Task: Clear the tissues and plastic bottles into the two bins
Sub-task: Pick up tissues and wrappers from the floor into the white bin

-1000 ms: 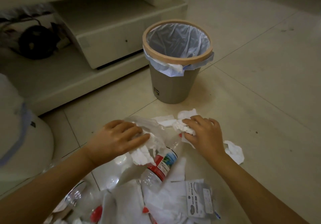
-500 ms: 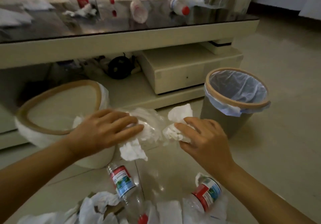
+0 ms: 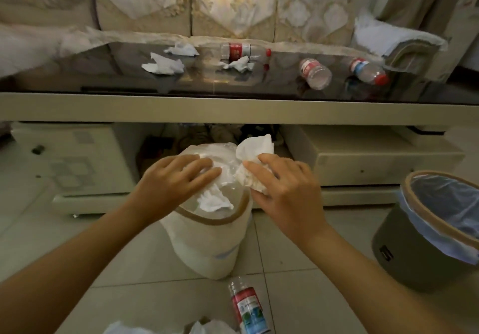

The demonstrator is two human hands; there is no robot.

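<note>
My left hand (image 3: 173,180) grips a bunch of white tissues (image 3: 215,200) right above the open mouth of the white bin (image 3: 207,245). My right hand (image 3: 282,185) holds another crumpled tissue wad (image 3: 255,149) just over the bin's right rim. A grey bin with a pale blue liner (image 3: 404,263) stands on the floor at the right. One plastic bottle with a red label (image 3: 246,305) lies on the floor in front of the white bin, with more tissues (image 3: 212,327) at the bottom edge.
A low table with a dark glass top (image 3: 103,74) runs across the view behind the bins. On it lie several tissues (image 3: 163,65) and three plastic bottles (image 3: 315,73). A sofa (image 3: 233,1) stands behind. Drawer units sit under the table.
Both hands lifted their tissues from the floor pile and carried them over the white bin. The view tilted up, bringing the tabletop and sofa into sight.
</note>
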